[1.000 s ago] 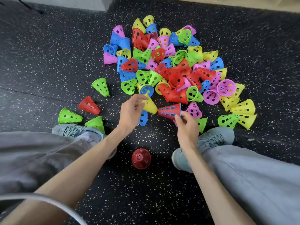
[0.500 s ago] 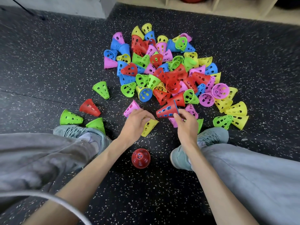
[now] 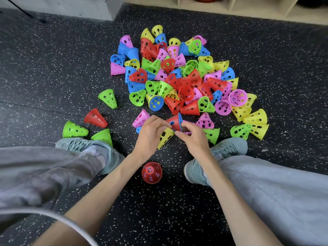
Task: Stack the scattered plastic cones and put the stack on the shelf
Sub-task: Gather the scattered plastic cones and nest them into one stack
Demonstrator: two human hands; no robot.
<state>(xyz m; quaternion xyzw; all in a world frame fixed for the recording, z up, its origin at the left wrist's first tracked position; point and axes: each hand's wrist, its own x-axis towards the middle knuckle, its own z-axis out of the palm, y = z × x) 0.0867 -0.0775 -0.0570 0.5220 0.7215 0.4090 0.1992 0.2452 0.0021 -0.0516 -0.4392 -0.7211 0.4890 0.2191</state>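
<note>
Barely begun, by the look of it: the only stacking in progress is the red cone (image 3: 174, 122), which shows a blue rim and blue through its holes, so a blue one seems nested inside it. The right hand (image 3: 192, 137) pinches this pair at the wide end, its grip closed on the rim. Just beside it, the left hand (image 3: 150, 134) curls its fingers round a yellow cone (image 3: 165, 137), grip closed on it, narrow end toward the red pair; I judge it is about to be joined to them.

Beyond the hands, the big heap of cones (image 3: 177, 77) lies loose on the speckled floor (image 3: 53, 68), in red, blue, green, yellow and pink, a few lodged in one another but most tumbled singly. Strays lie apart to the left: a green cone (image 3: 108, 98), a red one (image 3: 95, 118) and two more greens by the left shoe (image 3: 92, 150). Another red cone (image 3: 151, 172) stands between the feet.

The shelf (image 3: 230, 9) runs along the top edge, well apart from everything. So nearly all the gathering is left, and the carrying to the shelf has not started.
</note>
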